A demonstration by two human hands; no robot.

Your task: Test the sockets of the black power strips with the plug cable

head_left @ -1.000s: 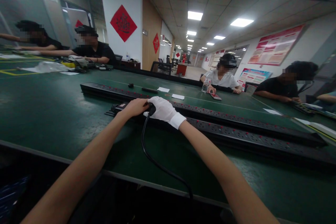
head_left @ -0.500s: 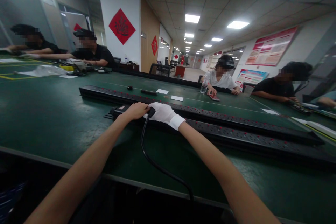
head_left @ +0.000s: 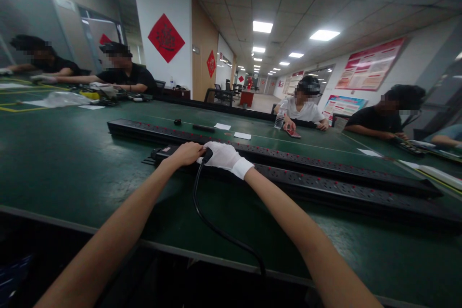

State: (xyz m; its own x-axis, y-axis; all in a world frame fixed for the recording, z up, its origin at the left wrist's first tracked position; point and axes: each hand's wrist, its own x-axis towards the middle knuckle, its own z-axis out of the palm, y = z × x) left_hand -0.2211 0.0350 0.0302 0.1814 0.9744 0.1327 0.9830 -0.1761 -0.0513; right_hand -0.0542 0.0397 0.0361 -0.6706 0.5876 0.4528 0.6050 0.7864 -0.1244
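Two long black power strips [head_left: 310, 179] with red switches lie side by side, slanting across the green table. On the left end of the nearer one rests my bare left hand [head_left: 188, 154], its fingers curled over the strip and its fingertips close to a black plug [head_left: 207, 155]. My right hand [head_left: 221, 156], in a white glove, is closed around that plug just above the strip. How far the plug sits in a socket is hidden by the hands. Its black cable [head_left: 212, 226] loops down over the table's front edge. Metal prongs of a black block [head_left: 159, 155] stick out left of my left hand.
Beyond the strips lie a small black piece [head_left: 177, 121], a black bar [head_left: 203, 128] and white paper slips [head_left: 242, 135]. A water bottle [head_left: 280, 114] stands near a person holding a phone [head_left: 291, 132]. Other people sit at both sides. A plastic bag [head_left: 67, 99] lies far left.
Both hands stay in nearly the same place at the plug and strip. The view has shifted very slightly.
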